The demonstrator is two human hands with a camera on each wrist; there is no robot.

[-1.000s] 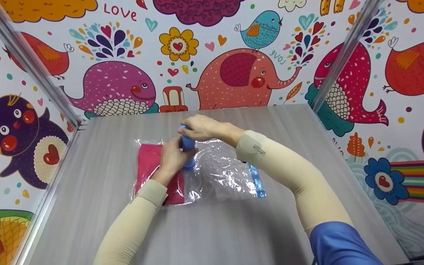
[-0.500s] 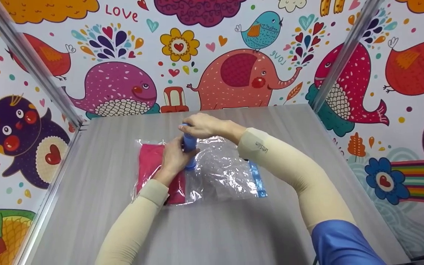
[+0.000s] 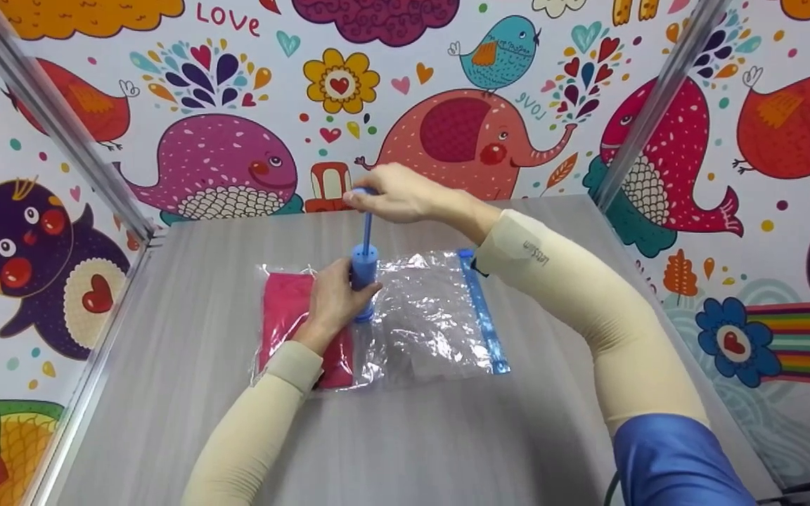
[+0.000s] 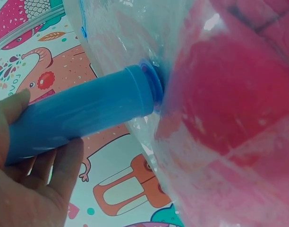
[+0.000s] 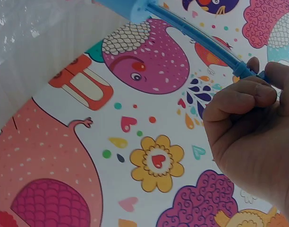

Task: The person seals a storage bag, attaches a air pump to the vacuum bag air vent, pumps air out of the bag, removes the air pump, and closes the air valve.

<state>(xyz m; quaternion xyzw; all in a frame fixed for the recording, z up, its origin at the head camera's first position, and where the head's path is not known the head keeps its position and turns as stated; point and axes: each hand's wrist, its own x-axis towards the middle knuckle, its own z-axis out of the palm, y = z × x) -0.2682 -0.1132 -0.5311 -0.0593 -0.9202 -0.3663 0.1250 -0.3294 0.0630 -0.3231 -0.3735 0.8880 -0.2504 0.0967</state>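
Observation:
A blue hand pump [image 3: 363, 267] stands upright on a clear plastic vacuum storage bag [image 3: 426, 316]. My left hand [image 3: 335, 295] grips the pump's barrel, fingers wrapped round it. In the left wrist view the barrel's lower end [image 4: 140, 90] meets a round blue valve [image 4: 156, 87] on the bag. My right hand [image 3: 398, 193] holds the pump's handle high above the barrel, with the thin plunger rod [image 3: 367, 232] drawn far out. Folded pink-red cloth [image 3: 285, 302] fills the bag's left part; the right part is crumpled film. A blue zip strip [image 3: 482, 309] runs along the bag's right edge.
The bag lies on a grey wood-grain table [image 3: 405, 443]. Walls printed with cartoon animals [image 3: 229, 169] stand at the back and both sides, with metal posts [image 3: 637, 133] at the corners.
My right hand has lifted the handle from the top of the barrel, drawing the rod out. My left hand keeps its grip on the barrel.

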